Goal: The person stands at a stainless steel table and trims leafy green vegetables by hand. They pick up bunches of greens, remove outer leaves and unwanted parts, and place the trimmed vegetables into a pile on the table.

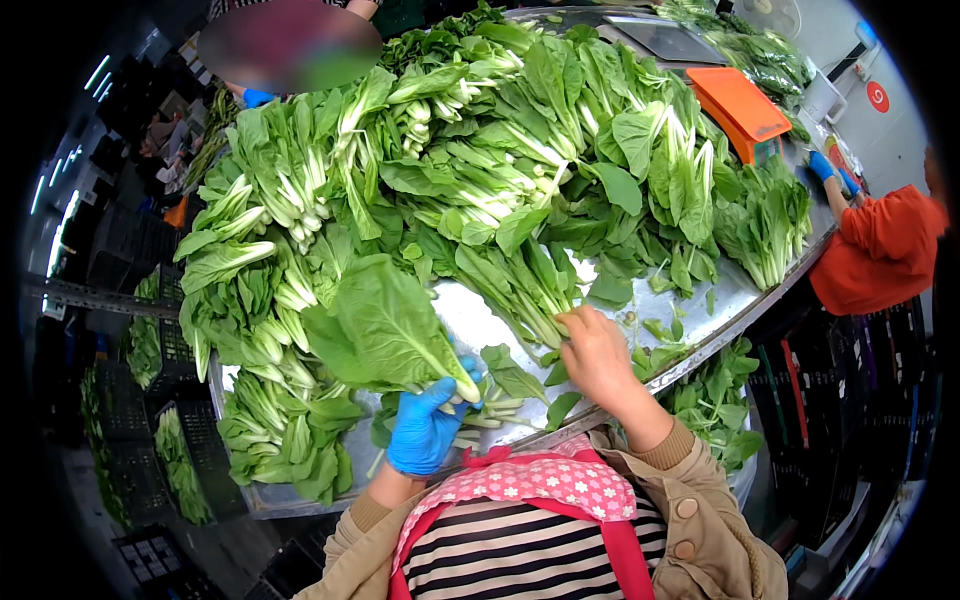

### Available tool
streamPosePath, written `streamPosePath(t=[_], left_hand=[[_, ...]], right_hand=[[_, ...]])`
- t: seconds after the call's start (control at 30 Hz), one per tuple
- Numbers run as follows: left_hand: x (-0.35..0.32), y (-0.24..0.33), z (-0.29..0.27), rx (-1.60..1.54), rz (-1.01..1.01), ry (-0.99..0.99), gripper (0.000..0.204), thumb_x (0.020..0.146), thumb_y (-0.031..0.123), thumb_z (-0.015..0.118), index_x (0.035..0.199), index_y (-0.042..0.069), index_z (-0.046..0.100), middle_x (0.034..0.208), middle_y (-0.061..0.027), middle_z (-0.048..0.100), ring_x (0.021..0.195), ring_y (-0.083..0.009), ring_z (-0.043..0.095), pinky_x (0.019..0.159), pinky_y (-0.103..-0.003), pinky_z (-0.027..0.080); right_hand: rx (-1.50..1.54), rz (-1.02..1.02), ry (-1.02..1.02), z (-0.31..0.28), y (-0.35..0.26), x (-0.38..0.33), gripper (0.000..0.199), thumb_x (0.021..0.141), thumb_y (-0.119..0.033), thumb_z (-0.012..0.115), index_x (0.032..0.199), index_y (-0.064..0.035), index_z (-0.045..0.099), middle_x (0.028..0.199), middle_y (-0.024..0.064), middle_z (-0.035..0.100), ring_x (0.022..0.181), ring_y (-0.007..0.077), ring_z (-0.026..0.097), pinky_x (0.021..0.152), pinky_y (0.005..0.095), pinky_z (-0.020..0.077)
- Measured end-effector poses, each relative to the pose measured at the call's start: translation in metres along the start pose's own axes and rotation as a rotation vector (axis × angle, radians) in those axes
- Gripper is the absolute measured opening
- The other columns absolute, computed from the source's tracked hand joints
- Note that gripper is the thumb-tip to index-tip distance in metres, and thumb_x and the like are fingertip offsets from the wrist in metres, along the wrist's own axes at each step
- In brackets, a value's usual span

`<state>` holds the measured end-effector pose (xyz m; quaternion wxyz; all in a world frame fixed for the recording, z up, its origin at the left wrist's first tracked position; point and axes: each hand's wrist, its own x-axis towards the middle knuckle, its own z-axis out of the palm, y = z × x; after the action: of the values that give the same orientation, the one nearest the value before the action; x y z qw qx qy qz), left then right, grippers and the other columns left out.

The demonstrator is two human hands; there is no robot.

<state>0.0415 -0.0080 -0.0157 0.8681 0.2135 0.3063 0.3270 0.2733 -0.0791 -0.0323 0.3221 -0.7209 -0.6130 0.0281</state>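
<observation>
Head view: your gloved left hand is clamped on a bok choy bunch at its stalks, above the steel table. Your bare right hand pinches stems in the heap. Judged step: gathering; next, draw those stems free. Right fingertips are hidden.

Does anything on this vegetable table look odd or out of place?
Only small things: the left hand wears a blue glove while the right hand is bare, and loose leaves hang over the metal table's front edge instead of lying with the piled greens.
</observation>
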Motion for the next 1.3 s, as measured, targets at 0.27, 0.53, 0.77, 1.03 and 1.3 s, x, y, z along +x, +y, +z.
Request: streamPosePath(t=[0.27, 0.53, 0.77, 1.03, 1.3], left_hand=[[-0.009, -0.002, 0.011, 0.014, -0.091, 0.003, 0.047, 0.084, 0.01, 0.057, 0.125, -0.004, 0.039, 0.116, -0.0162, 0.053, 0.105, -0.0271, 0.053, 0.085, -0.039, 0.047], [-0.007, 0.0, 0.004, -0.03, -0.004, 0.0, 0.044, 0.087, 0.012, 0.052, 0.124, -0.008, 0.039, 0.116, -0.0168, 0.052, 0.11, -0.0288, 0.05, 0.089, -0.039, 0.045], [0.0, 0.001, -0.003, -0.151, -0.014, 0.023, 0.036, 0.085, 0.006, 0.055, 0.118, -0.003, 0.046, 0.116, -0.0167, 0.054, 0.108, -0.0288, 0.052, 0.086, -0.039, 0.046], [0.008, 0.01, -0.004, -0.175, 0.079, 0.121, 0.025, 0.089, 0.012, 0.052, 0.109, -0.002, 0.051, 0.116, -0.0146, 0.053, 0.105, -0.0266, 0.053, 0.081, -0.036, 0.048], [0.013, -0.005, 0.003, -0.068, 0.074, 0.173, 0.021, 0.087, 0.011, 0.054, 0.105, -0.002, 0.053, 0.106, -0.0167, 0.058, 0.096, -0.0266, 0.056, 0.078, -0.038, 0.048]], right_hand=[[0.286, 0.188, -0.004, -0.002, 0.037, -0.002, 0.026, 0.071, -0.005, 0.064, 0.096, -0.0014, 0.059, 0.09, 0.0124, 0.056, 0.082, 0.0281, 0.055, 0.072, 0.0354, 0.045], [0.962, 0.38, 0.264, -0.028, 0.018, 0.004, 0.021, 0.088, -0.008, 0.051, 0.105, 0.0028, 0.054, 0.093, 0.0084, 0.06, 0.076, 0.014, 0.058, 0.064, 0.0248, 0.048], [1.621, 0.745, 0.341, -0.017, 0.024, 0.006, 0.025, 0.088, -0.011, 0.053, 0.109, 0.0005, 0.05, 0.091, 0.0088, 0.058, 0.074, 0.015, 0.057, 0.063, 0.027, 0.0475], [2.173, 1.022, 0.054, -0.002, 0.014, 0.008, 0.021, 0.092, -0.017, 0.047, 0.108, -0.0037, 0.046, 0.095, 0.0097, 0.058, 0.07, 0.0096, 0.052, 0.06, 0.0228, 0.0442], [1.956, 0.809, -0.077, -0.001, -0.044, 0.009, 0.018, 0.09, -0.011, 0.048, 0.106, -0.0051, 0.042, 0.092, 0.0099, 0.056, 0.069, 0.0119, 0.052, 0.055, 0.0218, 0.0415]])
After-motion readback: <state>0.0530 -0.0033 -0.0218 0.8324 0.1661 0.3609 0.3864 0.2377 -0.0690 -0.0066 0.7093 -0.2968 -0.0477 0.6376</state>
